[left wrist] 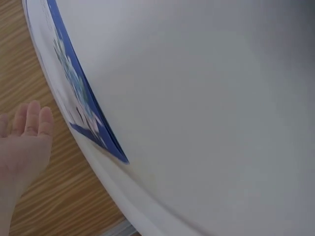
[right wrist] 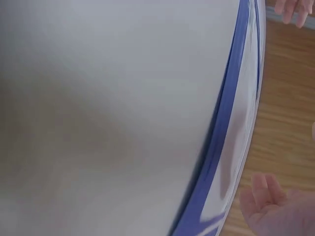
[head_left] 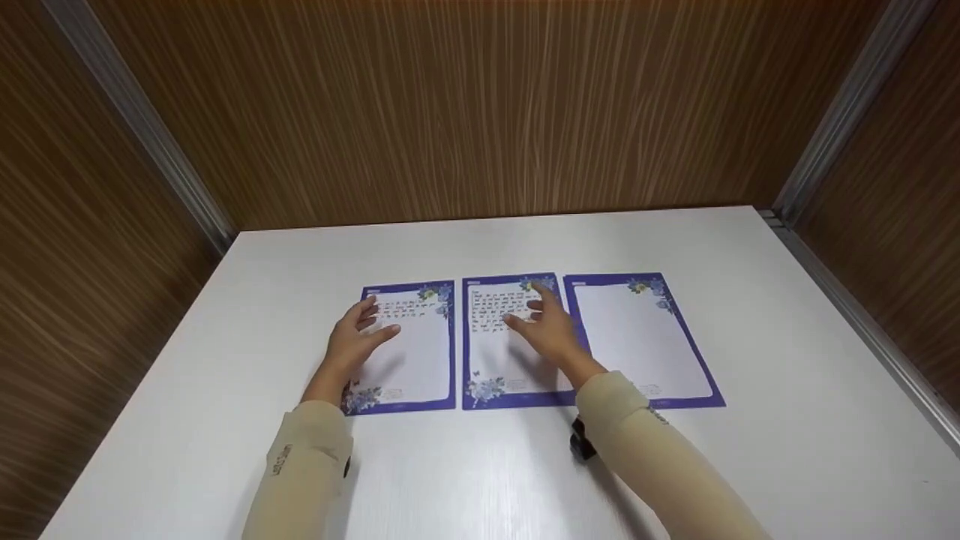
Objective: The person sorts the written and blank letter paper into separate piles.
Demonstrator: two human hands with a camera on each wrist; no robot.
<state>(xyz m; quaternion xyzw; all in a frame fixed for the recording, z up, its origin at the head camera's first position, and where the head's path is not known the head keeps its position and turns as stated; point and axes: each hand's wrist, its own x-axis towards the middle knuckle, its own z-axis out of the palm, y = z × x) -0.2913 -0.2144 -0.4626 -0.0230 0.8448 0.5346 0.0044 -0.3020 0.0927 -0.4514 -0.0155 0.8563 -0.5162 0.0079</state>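
Note:
Three sheets of purple-bordered letter paper with blue flower corners lie side by side. The left sheet (head_left: 420,360) carries a few handwritten lines, the middle sheet (head_left: 487,356) a longer block of writing, and the right sheet (head_left: 637,345) shows no handwriting. Over the left sheet's left edge is my left hand (head_left: 351,345), its fingers loosely bent and thumb apart. My right hand (head_left: 551,330) hovers above the middle sheet, casting a shadow, with nothing between thumb and fingers. Both wrist views show the hands, left (left wrist: 27,142) and right (right wrist: 280,209), raised off the paper.
The sheets lie on a white table (head_left: 225,337), which runs up to a brown wood-grain wall (head_left: 480,112) at the back. Similar panels with grey metal strips stand at both sides. A small black device (head_left: 580,441) sits under the right wrist.

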